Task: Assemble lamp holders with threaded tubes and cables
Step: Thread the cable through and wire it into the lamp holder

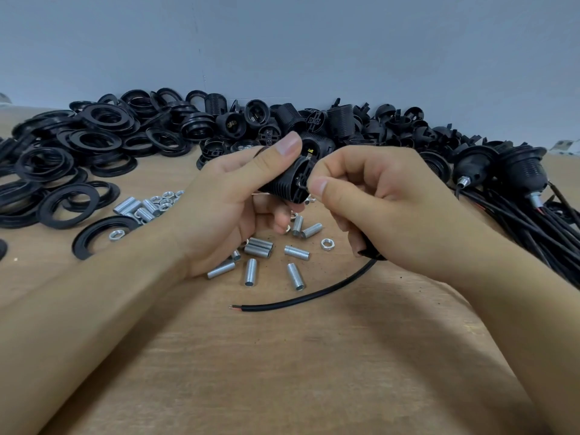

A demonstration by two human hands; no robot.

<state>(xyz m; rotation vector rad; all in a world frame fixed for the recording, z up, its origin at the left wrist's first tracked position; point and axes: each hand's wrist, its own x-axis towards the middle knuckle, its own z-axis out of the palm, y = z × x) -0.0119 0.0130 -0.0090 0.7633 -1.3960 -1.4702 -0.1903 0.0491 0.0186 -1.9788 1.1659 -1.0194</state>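
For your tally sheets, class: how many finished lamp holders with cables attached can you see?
2: one finished holder and another beside it at far right, above the cable bundle; more may be hidden.

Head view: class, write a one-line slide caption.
Left hand grips a black lamp holder while the right hand pinches at its end, cable trailing over the table.

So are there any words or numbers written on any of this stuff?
None: no word, number, brand or sign can be read anywhere in this view.
The lamp holder held in the left hand shows only plain black ribs.
The threaded tubes, black rings and cable bear no print.
The moulded marks inside the holders in the pile are too small to read.
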